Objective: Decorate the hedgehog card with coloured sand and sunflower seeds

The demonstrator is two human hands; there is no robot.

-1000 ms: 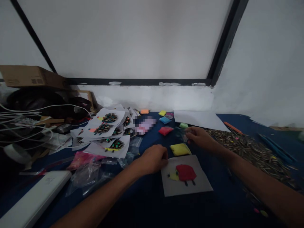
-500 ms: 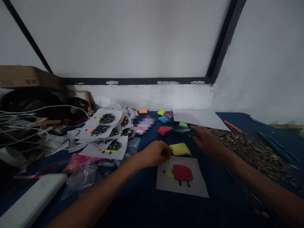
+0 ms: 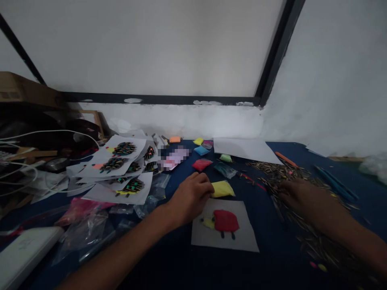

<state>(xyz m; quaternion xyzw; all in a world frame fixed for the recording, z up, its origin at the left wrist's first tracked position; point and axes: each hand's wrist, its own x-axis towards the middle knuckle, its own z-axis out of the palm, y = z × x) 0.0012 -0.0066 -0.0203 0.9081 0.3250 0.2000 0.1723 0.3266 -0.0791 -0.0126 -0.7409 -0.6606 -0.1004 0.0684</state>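
Note:
My left hand (image 3: 193, 197) is curled closed at the left edge of a yellow clay packet (image 3: 223, 188); whether it pinches anything is hidden. Just below lies a white paper sheet (image 3: 208, 241) bearing a red clay body (image 3: 226, 220), a yellow head (image 3: 208, 222) and dark legs, without seeds on it. Over on the right, my right hand (image 3: 298, 197) reaches low over a spread pile of striped sunflower seeds (image 3: 317, 246). Its fingers are blurred and partly hidden among the seeds.
Finished seed-covered hedgehog sheets (image 3: 123, 165) are stacked at left, near plastic bags (image 3: 81, 229) and a white box (image 3: 30, 251). Coloured clay packets (image 3: 202, 164) and a long white paper (image 3: 244, 149) lie toward the wall. An orange stick (image 3: 286, 159) lies beyond the seeds.
My right hand has moved right and down, from beside the green packet to the seed pile. The left hand stays by the yellow packet. The camera view has shifted slightly.

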